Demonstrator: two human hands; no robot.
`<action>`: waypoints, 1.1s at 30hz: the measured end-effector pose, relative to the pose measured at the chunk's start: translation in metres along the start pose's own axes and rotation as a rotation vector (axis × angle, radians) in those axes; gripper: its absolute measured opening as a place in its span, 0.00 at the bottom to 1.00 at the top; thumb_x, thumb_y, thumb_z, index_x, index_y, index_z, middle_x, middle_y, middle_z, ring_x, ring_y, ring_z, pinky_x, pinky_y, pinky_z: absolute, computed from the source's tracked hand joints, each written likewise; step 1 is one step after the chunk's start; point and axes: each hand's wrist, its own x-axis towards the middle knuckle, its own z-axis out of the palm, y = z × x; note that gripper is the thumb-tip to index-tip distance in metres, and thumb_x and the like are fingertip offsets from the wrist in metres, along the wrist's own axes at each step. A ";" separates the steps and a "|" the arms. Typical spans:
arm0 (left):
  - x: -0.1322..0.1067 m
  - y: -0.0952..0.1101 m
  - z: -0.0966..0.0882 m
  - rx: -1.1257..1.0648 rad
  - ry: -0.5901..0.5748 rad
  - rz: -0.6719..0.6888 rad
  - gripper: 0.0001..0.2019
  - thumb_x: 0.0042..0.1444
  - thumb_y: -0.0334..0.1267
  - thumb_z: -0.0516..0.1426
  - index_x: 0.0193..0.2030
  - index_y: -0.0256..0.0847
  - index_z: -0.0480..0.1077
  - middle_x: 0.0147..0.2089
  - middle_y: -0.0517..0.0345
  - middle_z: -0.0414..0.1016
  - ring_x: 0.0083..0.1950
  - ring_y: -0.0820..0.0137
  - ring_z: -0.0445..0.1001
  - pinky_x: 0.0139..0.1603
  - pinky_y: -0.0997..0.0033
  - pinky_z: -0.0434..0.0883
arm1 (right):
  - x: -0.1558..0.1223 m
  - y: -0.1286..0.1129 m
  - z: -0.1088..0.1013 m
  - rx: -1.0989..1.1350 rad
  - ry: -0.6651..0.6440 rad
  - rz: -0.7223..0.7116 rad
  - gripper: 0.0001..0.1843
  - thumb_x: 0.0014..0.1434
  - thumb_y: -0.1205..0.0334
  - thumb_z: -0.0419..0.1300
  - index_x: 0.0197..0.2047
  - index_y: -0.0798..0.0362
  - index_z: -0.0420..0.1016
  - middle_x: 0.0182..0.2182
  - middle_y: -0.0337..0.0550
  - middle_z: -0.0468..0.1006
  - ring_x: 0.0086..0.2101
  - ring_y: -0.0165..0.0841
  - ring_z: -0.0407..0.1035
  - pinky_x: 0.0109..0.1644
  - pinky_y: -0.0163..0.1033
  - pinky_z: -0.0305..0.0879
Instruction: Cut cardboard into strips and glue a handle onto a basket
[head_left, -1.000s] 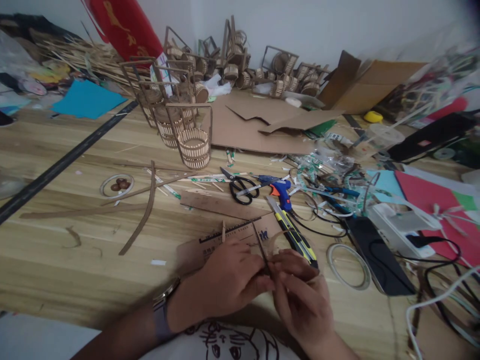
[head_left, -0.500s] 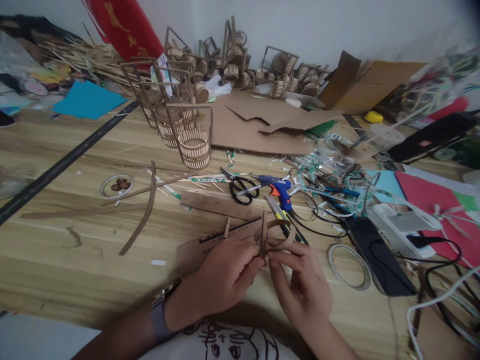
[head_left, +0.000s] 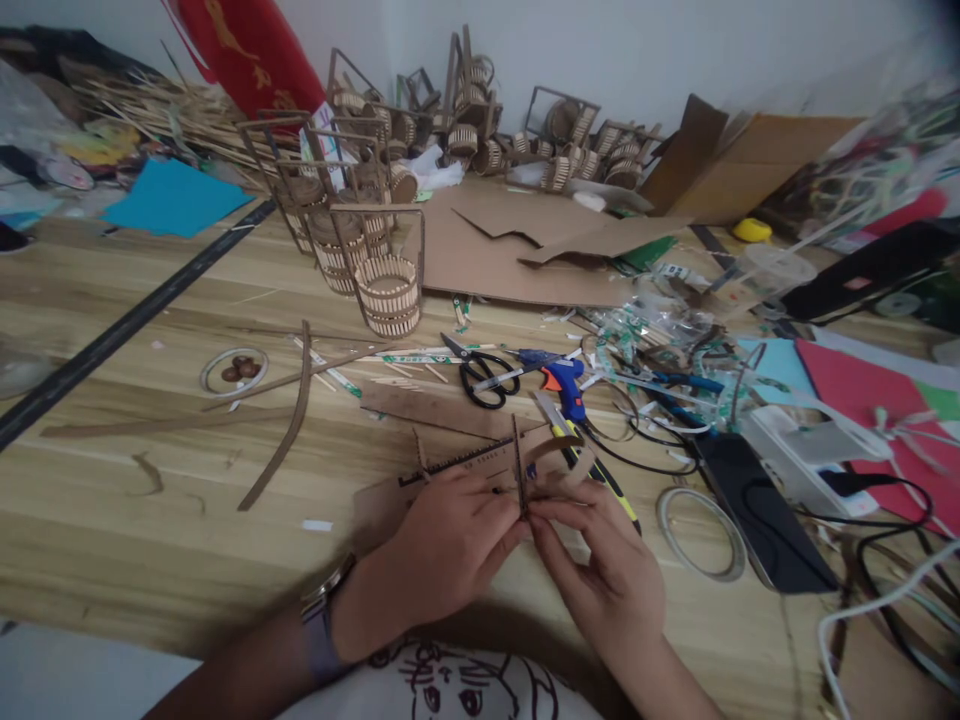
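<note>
My left hand (head_left: 442, 540), a watch on its wrist, is closed around a thin brown cardboard strip (head_left: 519, 460) that stands up edge-on from its fingertips. Another narrow brown end (head_left: 420, 450) sticks up behind its knuckles; whether the two join is hidden. My right hand (head_left: 611, 575) pinches a curled brown cardboard strip (head_left: 561, 442) whose loop arches above the fingers. Both sets of fingertips meet where the strips touch. Beneath the hands lies a printed cardboard piece (head_left: 382, 510). A yellow and black utility knife (head_left: 604, 480) is just beyond my right hand.
Black-handled scissors (head_left: 487, 380) and a blue glue gun (head_left: 568, 388) lie ahead. Small slatted buckets (head_left: 388, 295) with tall handles stand farther back. Loose brown strips (head_left: 289, 440) are at left; a tape roll (head_left: 701, 535), phone (head_left: 757, 510) and power strip (head_left: 802, 460) at right.
The pieces in my hands have turned, so the upright strip now shows its thin edge. The loop has tilted lower over my right fingers. Both hands stay in nearly the same place.
</note>
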 end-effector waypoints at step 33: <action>0.002 0.010 0.000 -0.154 0.111 -0.008 0.17 0.72 0.34 0.46 0.32 0.39 0.68 0.29 0.58 0.72 0.32 0.67 0.72 0.35 0.68 0.69 | -0.016 -0.005 0.008 0.236 0.053 0.112 0.17 0.57 0.78 0.61 0.39 0.43 0.68 0.35 0.38 0.80 0.37 0.36 0.75 0.40 0.43 0.71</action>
